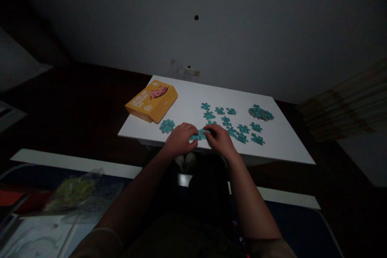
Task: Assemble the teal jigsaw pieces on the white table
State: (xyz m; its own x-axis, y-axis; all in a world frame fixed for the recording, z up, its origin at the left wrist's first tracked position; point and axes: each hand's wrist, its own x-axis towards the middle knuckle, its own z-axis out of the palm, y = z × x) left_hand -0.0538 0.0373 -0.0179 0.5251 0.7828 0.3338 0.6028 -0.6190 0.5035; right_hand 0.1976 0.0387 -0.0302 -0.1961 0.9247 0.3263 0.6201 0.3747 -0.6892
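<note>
Head camera looks forward and down, near the white table (281,129).

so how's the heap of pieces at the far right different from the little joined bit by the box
The heap of pieces is a loose, overlapping pile at the table's far right; the joined cluster lies flat, a few pieces fitted together, near the orange box. The heap looks larger and stands away from both hands; the cluster sits just beside the left hand. Both are teal and face down.

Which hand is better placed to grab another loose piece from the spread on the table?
Right, probably. The right hand lies beside the scattered teal pieces, which spread to its right. The left hand has only one small cluster near it, by the orange puzzle box.
</note>
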